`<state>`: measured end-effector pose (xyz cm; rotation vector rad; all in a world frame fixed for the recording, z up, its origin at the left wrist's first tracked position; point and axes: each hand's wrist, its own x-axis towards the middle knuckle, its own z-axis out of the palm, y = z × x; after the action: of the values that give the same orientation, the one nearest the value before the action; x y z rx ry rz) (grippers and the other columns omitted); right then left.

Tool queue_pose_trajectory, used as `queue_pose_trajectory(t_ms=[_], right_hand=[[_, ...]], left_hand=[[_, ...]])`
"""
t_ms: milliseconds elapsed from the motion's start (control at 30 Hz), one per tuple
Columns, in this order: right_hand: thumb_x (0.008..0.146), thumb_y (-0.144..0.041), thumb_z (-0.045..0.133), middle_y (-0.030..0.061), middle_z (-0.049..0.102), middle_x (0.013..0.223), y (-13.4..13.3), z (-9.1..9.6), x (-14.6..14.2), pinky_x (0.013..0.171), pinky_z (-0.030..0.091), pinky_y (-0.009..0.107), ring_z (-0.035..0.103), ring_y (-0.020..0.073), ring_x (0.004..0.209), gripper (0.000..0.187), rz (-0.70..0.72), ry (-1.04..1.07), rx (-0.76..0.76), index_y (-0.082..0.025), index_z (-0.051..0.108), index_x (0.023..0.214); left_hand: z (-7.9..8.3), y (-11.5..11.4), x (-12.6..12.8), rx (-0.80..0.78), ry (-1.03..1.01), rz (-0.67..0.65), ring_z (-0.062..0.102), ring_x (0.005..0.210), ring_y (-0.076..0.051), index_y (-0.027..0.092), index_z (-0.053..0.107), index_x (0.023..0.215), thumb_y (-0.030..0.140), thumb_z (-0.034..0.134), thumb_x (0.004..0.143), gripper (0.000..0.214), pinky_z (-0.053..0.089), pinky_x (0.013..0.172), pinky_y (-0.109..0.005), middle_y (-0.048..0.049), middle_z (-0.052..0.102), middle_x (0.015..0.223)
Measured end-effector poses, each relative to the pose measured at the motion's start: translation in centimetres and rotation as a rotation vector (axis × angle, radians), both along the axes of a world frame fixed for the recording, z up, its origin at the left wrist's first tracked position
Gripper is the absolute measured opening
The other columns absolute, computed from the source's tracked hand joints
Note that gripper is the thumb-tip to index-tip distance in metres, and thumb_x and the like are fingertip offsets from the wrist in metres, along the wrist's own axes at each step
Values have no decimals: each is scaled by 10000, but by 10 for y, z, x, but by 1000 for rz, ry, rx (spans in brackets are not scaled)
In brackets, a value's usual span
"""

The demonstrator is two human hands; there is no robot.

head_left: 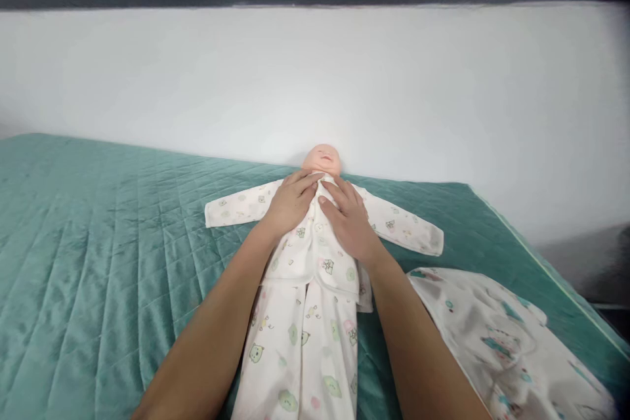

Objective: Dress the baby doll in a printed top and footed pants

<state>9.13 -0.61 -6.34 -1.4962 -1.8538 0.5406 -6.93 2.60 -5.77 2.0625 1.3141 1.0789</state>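
Note:
A baby doll (322, 159) lies on its back on a teal quilted bed (98, 243), dressed in a white printed shirt (315, 246) and matching trousers (305, 348), sleeves spread out to both sides. My left hand (294, 200) rests on the doll's chest near the collar, fingers pinched on the shirt's front edge. My right hand (348, 218) lies beside it on the other half of the shirt front, fingers bent and pressing the fabric just under the doll's chin.
A second white printed cloth (497, 335) lies crumpled on the bed at the lower right. The bed's right edge (541, 256) runs diagonally close by. A white wall (315, 79) stands right behind the doll's head.

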Motion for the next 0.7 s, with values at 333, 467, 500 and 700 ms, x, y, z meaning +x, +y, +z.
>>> queue_pose_trajectory(t_ms=[333,467,500,700], right_hand=[[987,-504,437,24,254,1692,5,8,0,1241,129,642,177,339,1570,502,40,-47,-83,-338,530,1451],[964,-522,490,-1,288,1680,4,7,1,1253,106,621,167,321,1574,506,26,68,-82,-355,544,1439],[957,-529,504,-7,305,1673,4,6,1,1257,105,613,172,316,1573,503,28,101,-72,-357,556,1427],[921,-549,566,-10,388,1631,3,3,2,1272,126,578,229,302,1555,493,6,211,-24,-351,614,1369]], left_hand=[[1,-2,1,-21,32,21,450,1430,-231,251,639,1357,273,346,1013,452,314,1232,-435,-65,537,1506],[0,-1,2,-10,-19,17,476,1413,-224,234,621,1374,315,369,1020,441,328,1227,-411,-66,563,1489],[0,-1,3,-8,-32,19,476,1414,-223,229,614,1382,325,378,1020,442,329,1228,-405,-66,566,1489],[-2,0,3,-17,-56,21,466,1429,-228,259,661,1324,352,396,1019,415,324,1231,-410,-45,576,1486]])
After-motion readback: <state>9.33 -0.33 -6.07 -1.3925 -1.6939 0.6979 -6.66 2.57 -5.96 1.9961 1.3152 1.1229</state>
